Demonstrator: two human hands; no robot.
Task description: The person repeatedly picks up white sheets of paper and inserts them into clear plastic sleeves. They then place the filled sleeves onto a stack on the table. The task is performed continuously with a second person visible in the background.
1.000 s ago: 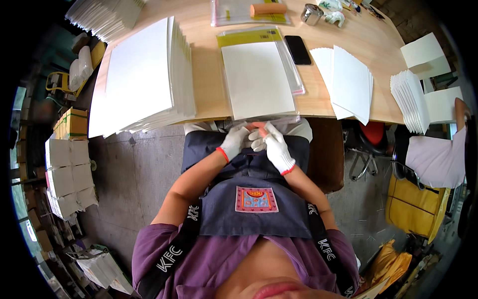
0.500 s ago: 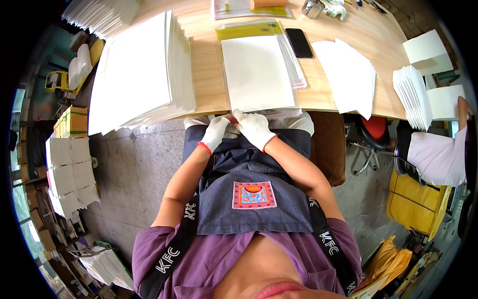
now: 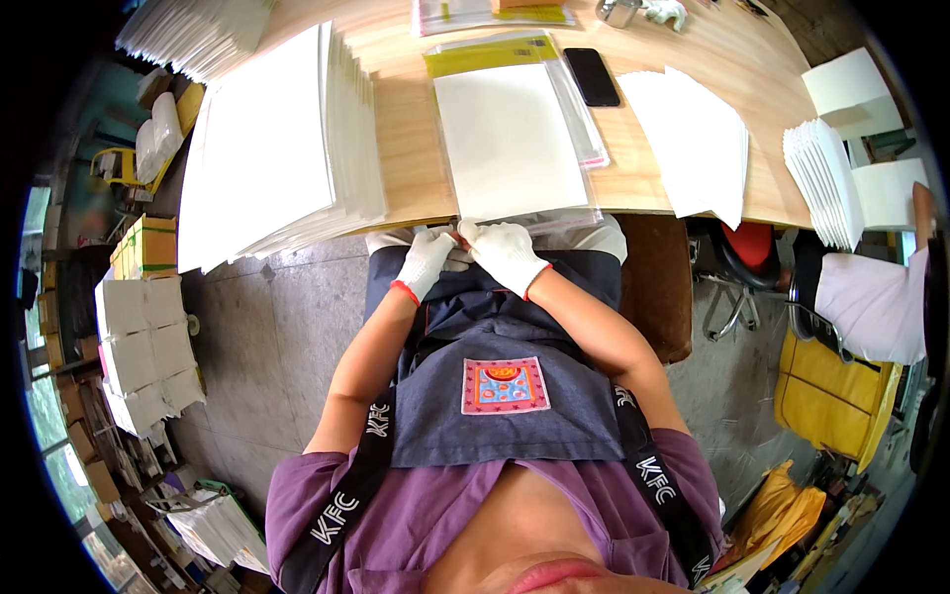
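Observation:
Both my hands wear white knit gloves with red cuffs and meet in front of my lap at the table's near edge. My left hand (image 3: 428, 263) is closed, its fingertips against those of my right hand (image 3: 503, 257). That hand is closed too, in a pinch beside the near left corner of a clear plastic bag (image 3: 485, 52) with a yellow-green band. What the fingertips hold is too small to make out. On the bag, or inside it, lies a white sheet (image 3: 510, 144); I cannot tell which. Its near end reaches the table edge.
A tall stack of white sheets (image 3: 262, 134) stands left on the wooden table (image 3: 406, 148). To the right lie a black phone (image 3: 591, 77) and fanned white sheets (image 3: 688, 144). A metal cup (image 3: 617, 11) sits farther back. A person in a light top (image 3: 871, 302) is at the far right.
The view has shifted slightly. My two hands stay together in nearly the same place, with the right fingertips moved a little to the left.

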